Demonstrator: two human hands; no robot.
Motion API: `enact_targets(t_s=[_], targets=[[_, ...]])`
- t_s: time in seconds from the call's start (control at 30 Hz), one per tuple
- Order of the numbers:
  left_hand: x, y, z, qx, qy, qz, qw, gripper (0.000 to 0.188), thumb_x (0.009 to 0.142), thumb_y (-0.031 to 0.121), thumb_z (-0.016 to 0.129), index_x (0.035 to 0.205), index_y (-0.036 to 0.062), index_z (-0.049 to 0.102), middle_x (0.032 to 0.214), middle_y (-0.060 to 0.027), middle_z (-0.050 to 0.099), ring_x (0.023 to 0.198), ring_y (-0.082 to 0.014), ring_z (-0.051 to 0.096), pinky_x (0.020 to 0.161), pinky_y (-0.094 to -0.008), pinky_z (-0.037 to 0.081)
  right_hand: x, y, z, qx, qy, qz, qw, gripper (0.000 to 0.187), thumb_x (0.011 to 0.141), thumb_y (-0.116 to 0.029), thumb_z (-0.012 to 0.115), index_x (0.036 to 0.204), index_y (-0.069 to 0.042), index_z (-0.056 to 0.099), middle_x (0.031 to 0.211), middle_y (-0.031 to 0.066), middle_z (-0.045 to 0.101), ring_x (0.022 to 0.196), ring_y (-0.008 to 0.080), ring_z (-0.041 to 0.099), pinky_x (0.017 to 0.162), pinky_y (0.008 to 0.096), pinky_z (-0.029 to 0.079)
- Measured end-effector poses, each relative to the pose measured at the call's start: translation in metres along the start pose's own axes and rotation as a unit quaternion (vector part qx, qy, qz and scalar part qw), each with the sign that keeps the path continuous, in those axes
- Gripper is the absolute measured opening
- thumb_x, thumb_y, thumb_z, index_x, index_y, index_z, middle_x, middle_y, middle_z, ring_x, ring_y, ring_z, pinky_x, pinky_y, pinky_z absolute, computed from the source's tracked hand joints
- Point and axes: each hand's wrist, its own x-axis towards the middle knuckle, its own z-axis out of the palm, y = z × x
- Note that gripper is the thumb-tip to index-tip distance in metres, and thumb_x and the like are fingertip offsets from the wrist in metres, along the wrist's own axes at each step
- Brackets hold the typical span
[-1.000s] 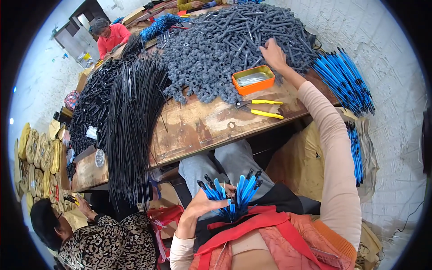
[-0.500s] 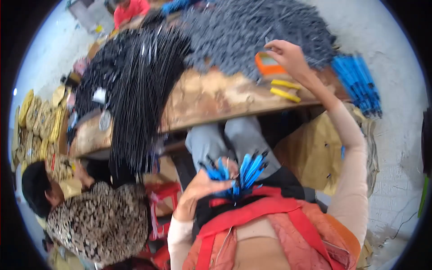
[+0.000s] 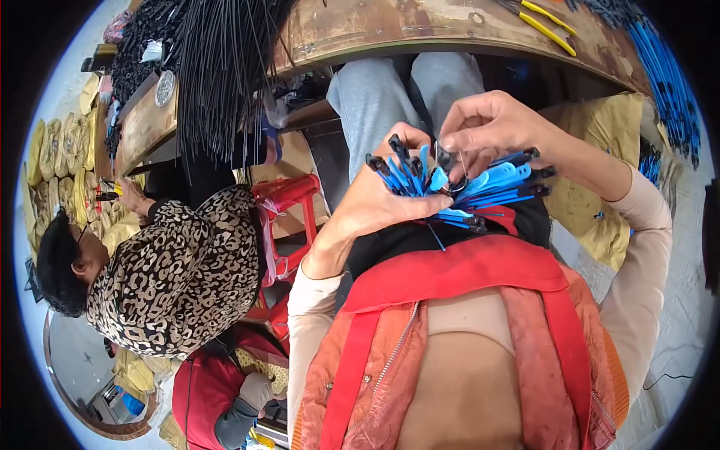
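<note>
At your far left, tan sacks (image 3: pixel 66 157) stand stacked, their contents hidden. Next, a small round dish (image 3: pixel 165 88) on the wooden table (image 3: pixel 375 24) holds silvery bits too small to make out. A co-worker (image 3: pixel 176 274) in a patterned top sits below it, and long black strips (image 3: pixel 225 82) hang over the table edge. Your left hand (image 3: pixel 375 199) is closed around a fanned bunch of blue, black-tipped pieces (image 3: pixel 491 180), above your lap. Your right hand (image 3: pixel 499 127) pinches narrowly at a small dark piece (image 3: pixel 445 160) over that bunch. Further right lie yellow-handled pliers (image 3: pixel 546 24), then a tan sack (image 3: pixel 589 142); you cannot tell whether the blue pieces near its right edge are inside.
</note>
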Motion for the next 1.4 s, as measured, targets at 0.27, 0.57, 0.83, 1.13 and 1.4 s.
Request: enact_targets(t_s=[0.27, 0.57, 0.83, 1.13, 1.4], targets=[[0.004, -0.003, -0.006, 0.022, -0.082, 0.042, 0.995, 0.035, 0.070, 0.006, 0.083, 0.099, 0.0007, 0.065, 0.087, -0.0021, 0.066, 0.078, -0.0088, 0.060, 0.071, -0.0249, 0.050, 0.000, 0.001, -0.006, -0.019, -0.094, -0.044, 0.994, 0.024, 0.095, -0.021, 0.061, 0.101, 0.002, 0.064, 0.088, 0.0125, 0.071, 0.081, 0.0192, 0.072, 0.069, 0.0285, 0.058], [0.017, -0.017, -0.001, 0.055, -0.090, 0.072, 0.992, 0.029, 0.070, 0.008, 0.083, 0.093, 0.0013, 0.067, 0.083, -0.0008, 0.064, 0.075, -0.0099, 0.060, 0.068, -0.0248, 0.049, -0.008, 0.013, -0.010, -0.017, -0.042, -0.045, 0.998, 0.021, 0.095, -0.016, 0.058, 0.102, 0.003, 0.064, 0.089, 0.0129, 0.070, 0.081, 0.0186, 0.071, 0.071, 0.0285, 0.059], [0.018, -0.021, 0.007, -0.004, -0.045, 0.024, 0.999, 0.034, 0.066, 0.010, 0.084, 0.095, -0.0001, 0.068, 0.097, -0.0051, 0.060, 0.084, -0.0113, 0.059, 0.074, -0.0255, 0.048, -0.005, 0.021, -0.014, -0.016, -0.030, -0.033, 0.999, 0.020, 0.091, -0.013, 0.059, 0.101, 0.004, 0.059, 0.089, 0.0155, 0.068, 0.080, 0.0213, 0.071, 0.069, 0.0304, 0.060], [0.018, -0.015, 0.005, 0.084, -0.093, 0.040, 0.991, 0.026, 0.068, 0.007, 0.082, 0.089, 0.0013, 0.069, 0.094, -0.0053, 0.065, 0.083, -0.0124, 0.062, 0.072, -0.0275, 0.050, -0.012, 0.017, -0.007, -0.076, -0.030, -0.091, 0.992, 0.019, 0.087, -0.012, 0.064, 0.097, 0.004, 0.063, 0.086, 0.0101, 0.067, 0.077, 0.0138, 0.066, 0.068, 0.0265, 0.057], [0.007, -0.022, 0.011, 0.026, -0.052, 0.044, 0.997, 0.041, 0.068, 0.006, 0.082, 0.104, 0.0023, 0.062, 0.087, -0.0024, 0.063, 0.078, -0.0088, 0.059, 0.072, -0.0261, 0.049, -0.012, 0.021, -0.011, -0.078, -0.040, -0.103, 0.991, 0.011, 0.082, -0.006, 0.072, 0.090, 0.000, 0.069, 0.080, 0.0029, 0.067, 0.076, 0.0078, 0.064, 0.070, 0.0239, 0.051]])
